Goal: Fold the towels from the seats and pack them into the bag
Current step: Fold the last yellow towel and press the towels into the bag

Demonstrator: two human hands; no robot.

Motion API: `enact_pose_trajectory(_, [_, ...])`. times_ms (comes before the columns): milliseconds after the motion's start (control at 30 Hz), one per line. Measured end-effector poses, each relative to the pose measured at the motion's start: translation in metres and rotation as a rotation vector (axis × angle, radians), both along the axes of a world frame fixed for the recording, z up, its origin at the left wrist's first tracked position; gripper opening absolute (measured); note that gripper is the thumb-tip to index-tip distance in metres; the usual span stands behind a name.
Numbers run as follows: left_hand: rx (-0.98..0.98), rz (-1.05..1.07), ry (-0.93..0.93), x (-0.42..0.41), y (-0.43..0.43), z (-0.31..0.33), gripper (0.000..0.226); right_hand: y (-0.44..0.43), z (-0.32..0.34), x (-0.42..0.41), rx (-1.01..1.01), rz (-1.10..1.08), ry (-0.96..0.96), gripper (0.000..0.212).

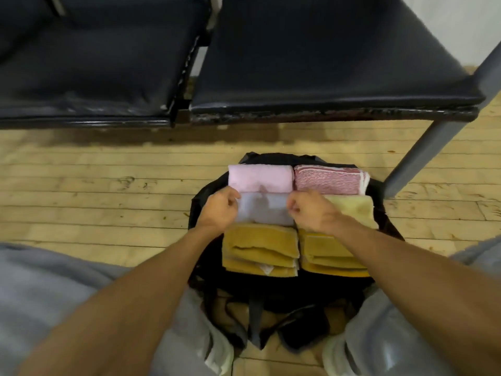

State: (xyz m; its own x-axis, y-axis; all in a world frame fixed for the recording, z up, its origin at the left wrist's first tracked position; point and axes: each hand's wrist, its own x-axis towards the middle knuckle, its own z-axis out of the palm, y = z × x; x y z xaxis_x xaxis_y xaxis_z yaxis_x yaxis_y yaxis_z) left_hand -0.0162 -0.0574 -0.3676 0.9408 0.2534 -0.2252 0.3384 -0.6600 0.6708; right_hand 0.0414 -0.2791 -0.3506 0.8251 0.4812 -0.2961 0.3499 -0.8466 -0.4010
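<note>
A black bag lies open on the wooden floor between my knees. Several folded towels fill it in two columns: a pink towel and a red patterned towel at the far end, a pale lavender towel and a pale yellow towel in the middle, a mustard stack and a yellow stack nearest me. My left hand grips the lavender towel's left edge. My right hand grips its right edge, fingers curled.
Two black padded seats stand beyond the bag with nothing on them. A grey metal chair leg slants down to the floor just right of the bag. The bag's straps trail toward me between my grey trouser legs.
</note>
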Motion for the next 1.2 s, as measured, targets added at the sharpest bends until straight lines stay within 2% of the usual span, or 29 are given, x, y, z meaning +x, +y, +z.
enact_pose_trajectory(133, [0.007,0.097,0.073,-0.037,0.052,0.0,0.021,0.062,-0.007,-0.026,-0.015,0.327,0.213,0.02])
enact_pose_trajectory(200, [-0.005,0.098,0.093,-0.057,0.065,-0.011,0.023,0.077,-0.024,-0.036,-0.037,0.414,0.231,0.023])
enact_pose_trajectory(367, [0.086,-0.213,0.227,-0.081,0.059,-0.056,0.029,0.072,-0.06,-0.037,-0.027,0.39,0.213,0.033])
enact_pose_trajectory(433, [0.253,-0.367,0.211,-0.072,0.055,-0.063,0.031,0.07,-0.065,-0.032,0.001,0.365,0.229,0.036])
enact_pose_trajectory(500, [0.518,-0.562,0.238,-0.06,0.053,-0.065,0.027,0.071,-0.067,-0.029,0.031,0.366,0.242,0.034])
enact_pose_trajectory(567, [0.822,-0.787,0.363,-0.051,0.049,-0.06,0.026,0.071,-0.071,-0.029,0.052,0.377,0.255,0.028])
enact_pose_trajectory(633, [0.978,-0.915,0.447,-0.047,0.043,-0.056,0.028,0.069,-0.074,-0.029,0.047,0.381,0.267,0.024])
enact_pose_trajectory(667, [0.988,-0.927,0.433,-0.045,0.041,-0.055,0.026,0.068,-0.074,-0.029,0.044,0.378,0.278,0.022])
enact_pose_trajectory(733, [0.887,-0.92,0.37,-0.044,0.042,-0.052,0.023,0.066,-0.075,-0.026,0.051,0.353,0.339,0.021])
enact_pose_trajectory(800, [0.628,-0.9,0.35,-0.045,0.053,-0.044,0.024,0.065,-0.075,-0.023,0.062,0.321,0.398,0.021])
enact_pose_trajectory(867, [0.357,-0.846,0.405,-0.045,0.07,-0.032,0.023,0.064,-0.075,-0.022,0.064,0.288,0.427,0.018])
enact_pose_trajectory(933, [0.213,-0.785,0.445,-0.043,0.078,-0.017,0.021,0.065,-0.074,-0.022,0.053,0.249,0.448,0.018])
enact_pose_trajectory(1000, [0.255,-0.77,0.471,-0.042,0.073,-0.006,0.024,0.065,-0.072,-0.022,0.036,0.243,0.459,0.026])
enact_pose_trajectory(1100, [0.589,-0.956,0.471,-0.041,0.045,0.001,0.034,0.065,-0.069,-0.023,0.022,0.221,0.496,0.037])
enact_pose_trajectory(1133, [0.64,-1.011,0.441,-0.041,0.035,-0.002,0.032,0.065,-0.068,-0.022,0.021,0.207,0.51,0.039])
enact_pose_trajectory(1200, [0.58,-1.04,0.361,-0.044,0.026,-0.009,0.022,0.064,-0.066,-0.021,0.016,0.18,0.533,0.039])
